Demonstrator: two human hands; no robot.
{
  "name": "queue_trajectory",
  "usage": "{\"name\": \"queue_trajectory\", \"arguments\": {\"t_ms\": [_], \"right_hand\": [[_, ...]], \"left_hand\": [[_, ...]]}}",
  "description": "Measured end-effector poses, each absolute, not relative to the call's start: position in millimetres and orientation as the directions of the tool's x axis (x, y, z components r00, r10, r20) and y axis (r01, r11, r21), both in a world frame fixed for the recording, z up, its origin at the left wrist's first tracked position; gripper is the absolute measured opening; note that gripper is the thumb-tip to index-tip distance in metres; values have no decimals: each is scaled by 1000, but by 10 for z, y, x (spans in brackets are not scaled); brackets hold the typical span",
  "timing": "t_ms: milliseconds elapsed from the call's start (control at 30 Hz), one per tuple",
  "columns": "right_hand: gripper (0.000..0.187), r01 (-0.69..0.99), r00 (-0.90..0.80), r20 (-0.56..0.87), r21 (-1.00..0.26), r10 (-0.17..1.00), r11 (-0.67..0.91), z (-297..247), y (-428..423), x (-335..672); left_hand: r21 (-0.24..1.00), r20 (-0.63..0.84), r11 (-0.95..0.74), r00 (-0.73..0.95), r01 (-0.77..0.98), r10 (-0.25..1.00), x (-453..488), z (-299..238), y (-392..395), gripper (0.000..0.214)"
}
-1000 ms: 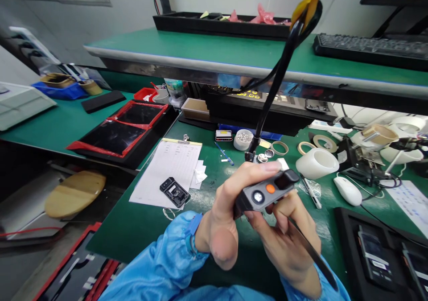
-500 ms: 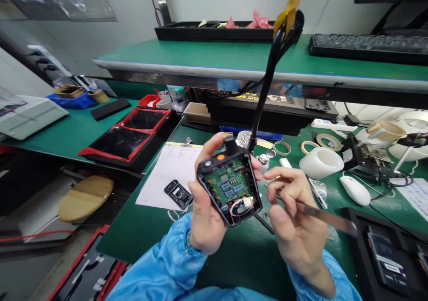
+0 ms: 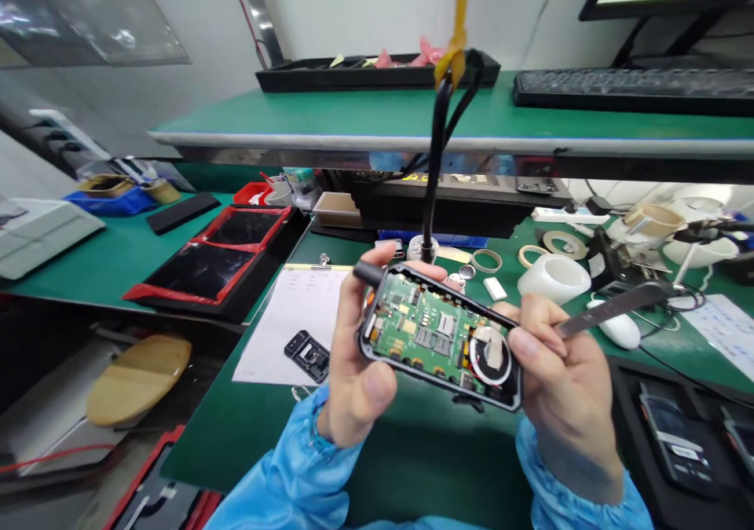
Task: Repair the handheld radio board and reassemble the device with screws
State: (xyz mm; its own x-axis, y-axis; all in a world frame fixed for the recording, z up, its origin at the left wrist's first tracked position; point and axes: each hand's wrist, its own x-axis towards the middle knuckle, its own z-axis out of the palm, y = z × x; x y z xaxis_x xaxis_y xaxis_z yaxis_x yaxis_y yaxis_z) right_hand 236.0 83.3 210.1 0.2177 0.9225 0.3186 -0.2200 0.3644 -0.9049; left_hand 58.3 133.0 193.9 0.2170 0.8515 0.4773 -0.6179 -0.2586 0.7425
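Note:
In my left hand (image 3: 359, 381) is an opened handheld radio (image 3: 406, 318) with a black housing and a stubby antenna at its left end. Its green circuit board faces up, and a round part with a white ring and wires sits at the right end. My right hand (image 3: 559, 373) touches that right end with thumb and fingers. From the same hand a flat metal tool, seemingly tweezers (image 3: 618, 310), sticks out to the upper right. A small black cover (image 3: 307, 355) lies beyond my left wrist on a white sheet (image 3: 271, 318).
A black foam tray (image 3: 630, 436) with handheld devices stands at the right. Behind the radio are a white tape core (image 3: 554, 279), a mouse (image 3: 616, 327) and a small bowl (image 3: 422, 249). A black cable (image 3: 434, 177) hangs down behind. A raised green shelf (image 3: 353, 114) spans the back.
The radio has been turned so its antenna points left and its board faces up more fully. My right hand has come against its right end, and the metal tool has swung upward.

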Motion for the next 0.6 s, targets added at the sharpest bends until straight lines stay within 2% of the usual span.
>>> {"name": "queue_trajectory", "arguments": {"t_ms": [133, 167, 267, 400, 500, 600], "right_hand": [[65, -167, 246, 265, -936, 932, 310, 2208, 743, 2565], [65, -156, 226, 251, -944, 941, 290, 2230, 722, 2610], [63, -120, 121, 216, -966, 969, 230, 2276, 677, 2713], [65, -55, 51, 233, -970, 971, 235, 2291, 669, 2784], [66, 13, 70, 254, -967, 965, 253, 2296, 682, 2795], [65, 121, 140, 304, -950, 942, 288, 2301, 709, 2791]], "left_hand": [[815, 408, -55, 502, -577, 763, 401, 1984, 1504, 52], [827, 384, -35, 518, -561, 764, 376, 1979, 1552, 52], [916, 277, 48, 715, -398, 642, 362, 1931, 1645, 47], [975, 131, 100, 873, -200, 470, 435, 1901, 1624, 57], [954, -3, 288, 956, -86, 293, 496, 1928, 1563, 70], [907, -23, 414, 969, -84, 246, 539, 1934, 1506, 72]]}}
